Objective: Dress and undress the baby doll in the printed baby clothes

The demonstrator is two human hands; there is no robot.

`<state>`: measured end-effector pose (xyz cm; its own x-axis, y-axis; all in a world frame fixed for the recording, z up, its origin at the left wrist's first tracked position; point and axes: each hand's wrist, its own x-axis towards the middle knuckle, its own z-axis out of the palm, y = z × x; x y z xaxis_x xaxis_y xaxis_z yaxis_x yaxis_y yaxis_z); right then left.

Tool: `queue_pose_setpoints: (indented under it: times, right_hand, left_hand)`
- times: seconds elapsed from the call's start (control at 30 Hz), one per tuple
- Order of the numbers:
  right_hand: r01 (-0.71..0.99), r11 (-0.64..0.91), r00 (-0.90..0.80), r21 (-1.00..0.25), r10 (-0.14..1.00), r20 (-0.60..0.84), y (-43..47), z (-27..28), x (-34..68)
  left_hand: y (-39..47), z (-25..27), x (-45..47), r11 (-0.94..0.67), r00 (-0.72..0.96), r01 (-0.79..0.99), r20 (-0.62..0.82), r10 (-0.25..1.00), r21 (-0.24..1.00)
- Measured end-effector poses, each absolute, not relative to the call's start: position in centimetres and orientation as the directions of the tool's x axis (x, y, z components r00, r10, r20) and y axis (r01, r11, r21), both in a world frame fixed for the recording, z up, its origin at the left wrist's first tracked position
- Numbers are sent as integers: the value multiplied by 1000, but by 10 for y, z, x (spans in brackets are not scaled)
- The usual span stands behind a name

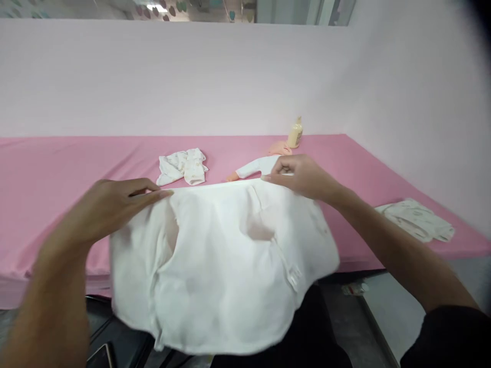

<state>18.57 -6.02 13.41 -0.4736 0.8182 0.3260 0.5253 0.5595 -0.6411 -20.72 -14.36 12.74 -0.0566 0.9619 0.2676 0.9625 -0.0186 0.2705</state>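
A white sleeveless baby vest (222,260) hangs spread out in front of me, its armholes and a small label inside visible. My left hand (118,207) pinches its top edge at the left. Toward the other end of that edge, my right hand (301,176) grips the cloth between thumb and fingers. Just behind the right hand lies a baby doll (257,166) in a white top, partly hidden by the hand and the vest.
A pink-covered bed (57,194) runs along the white wall. On it lie a small printed baby garment (186,166), a folded printed cloth (418,219) at right and a pale yellow bottle (295,134) near the wall. A phone (100,358) rests below left on something black.
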Motion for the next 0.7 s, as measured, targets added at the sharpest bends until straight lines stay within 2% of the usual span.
queue_pose_setpoints:
  times: [0.1,0.17,0.23,0.27,0.37,0.47,0.53,0.6,0.67,0.7]
  right_hand:
    - [597,608,-513,-523,791,333,9,104,148]
    - [701,618,-540,-355,786,301,46,83,127]
    - [813,557,-516,-170,824,235,74,67,112]
    - [846,518,-488,-125,847,211,84,61,107]
    - [886,450,-425,-107,884,195,100,49,101]
    - [880,437,-382,-188,884,268,98,44,115]
    - [839,440,-306,-320,868,392,91,42,135]
    - [781,413,-160,-468,857,490,82,40,162]
    - [721,315,13,-618,884,467,74,35,192]
    - [672,242,95,-700,909,405,72,32,206]
  left_hand:
    - [-70,100,-221,-52,20,968,128,992,247]
    - [-30,78,-227,-93,80,975,72,994,202]
    - [0,60,-229,-85,72,982,84,994,166]
    - [11,53,-227,-66,56,988,76,996,140]
    - [33,41,-214,14,-14,1000,35,999,21]
    - [37,38,-187,-29,34,999,108,994,-41]
    - [35,38,-159,-130,112,988,199,973,79]
    - [35,40,-123,-237,167,900,211,963,366]
    - [40,42,-84,-240,190,723,148,971,648]
    - [45,41,-66,-197,197,642,89,976,741]
